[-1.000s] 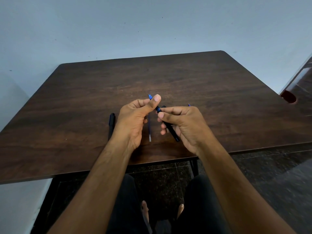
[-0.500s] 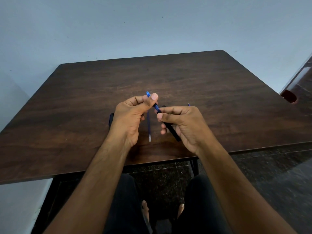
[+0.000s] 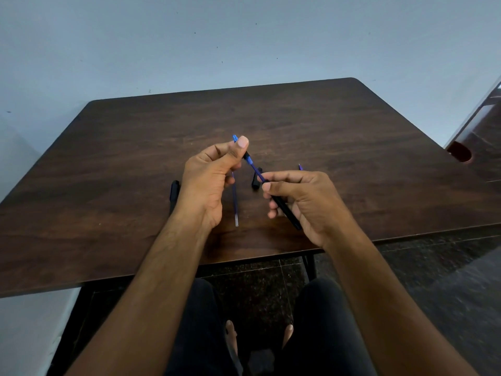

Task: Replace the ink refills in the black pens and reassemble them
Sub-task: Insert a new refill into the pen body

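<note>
My right hand (image 3: 303, 202) grips a black pen barrel (image 3: 286, 211), tilted with its open end up and to the left. My left hand (image 3: 208, 180) pinches the tip section of a blue ink refill (image 3: 254, 169) between thumb and forefinger. The refill's lower part is inside the barrel; a stretch of it shows between the hands. A second blue refill (image 3: 235, 204) lies loose on the table under my left hand. A black pen cap (image 3: 256, 181) lies behind the hands. Another black pen (image 3: 173, 195) lies left of my left wrist, partly hidden.
The dark wooden table (image 3: 352, 145) reaches to a pale wall. A small blue tip (image 3: 300, 166) shows just behind my right hand. A dark piece of furniture (image 3: 482, 137) stands at the right edge. My legs and the tiled floor are below the table's near edge.
My left hand has moved up and left, drawing the blue refill out of the barrel, so more of it shows. My right hand stays nearly still with the barrel.
</note>
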Demonstrator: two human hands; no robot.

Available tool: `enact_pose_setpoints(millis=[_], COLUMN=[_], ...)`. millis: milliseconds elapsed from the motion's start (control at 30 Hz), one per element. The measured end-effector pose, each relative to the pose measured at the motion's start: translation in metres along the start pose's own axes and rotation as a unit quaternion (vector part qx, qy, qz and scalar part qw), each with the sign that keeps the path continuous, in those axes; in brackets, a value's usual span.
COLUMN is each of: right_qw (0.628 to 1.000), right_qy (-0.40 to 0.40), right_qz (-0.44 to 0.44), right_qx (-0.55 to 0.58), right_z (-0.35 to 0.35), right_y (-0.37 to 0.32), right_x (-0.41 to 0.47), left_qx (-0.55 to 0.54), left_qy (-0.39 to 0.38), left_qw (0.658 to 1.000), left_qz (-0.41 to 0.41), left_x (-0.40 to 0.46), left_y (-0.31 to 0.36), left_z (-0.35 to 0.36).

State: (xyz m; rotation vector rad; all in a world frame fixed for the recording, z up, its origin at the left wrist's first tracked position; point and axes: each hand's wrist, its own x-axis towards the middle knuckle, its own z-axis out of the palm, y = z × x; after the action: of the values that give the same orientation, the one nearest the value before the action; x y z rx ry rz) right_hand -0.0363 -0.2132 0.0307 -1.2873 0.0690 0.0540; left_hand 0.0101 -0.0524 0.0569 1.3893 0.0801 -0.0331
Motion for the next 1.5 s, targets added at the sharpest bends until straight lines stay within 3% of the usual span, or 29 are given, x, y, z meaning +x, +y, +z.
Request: enact_pose_setpoints(millis=[300, 500, 667, 900, 1200, 1500], right_qw=[0.999, 0.997, 0.995, 0.993, 0.991, 0.990], right_qy=[0.029, 0.068, 0.096, 0.118, 0.128, 0.135], right_qz=[0.024, 0.022, 0.014, 0.008, 0.007, 0.003], right_qx=[-0.007, 0.013, 0.028, 0.024, -0.026, -0.034], right_z=[-0.011, -0.011, -0.009, -0.012, -0.014, -0.012], right_y=[-0.003, -0.003, -0.006, -0.008, -0.006, -0.005], right_x=[-0.001, -0.001, -0.002, -0.005, -0.006, -0.005], left_qx=[-0.003, 0.151, 0.374, 0.504, 0.533, 0.503], left_qy=[0.011, -0.012, 0.016, 0.012, 0.007, 0.014], left_qw=[0.999, 0.985, 0.922, 0.863, 0.845, 0.864], left_qz=[0.040, 0.078, 0.097, 0.044, 0.030, 0.026], left_x=[0.009, 0.006, 0.006, 0.004, 0.001, 0.001], left_y=[0.005, -0.004, -0.014, -0.028, -0.028, -0.026], left_z=[0.001, 0.001, 0.006, 0.019, 0.026, 0.021])
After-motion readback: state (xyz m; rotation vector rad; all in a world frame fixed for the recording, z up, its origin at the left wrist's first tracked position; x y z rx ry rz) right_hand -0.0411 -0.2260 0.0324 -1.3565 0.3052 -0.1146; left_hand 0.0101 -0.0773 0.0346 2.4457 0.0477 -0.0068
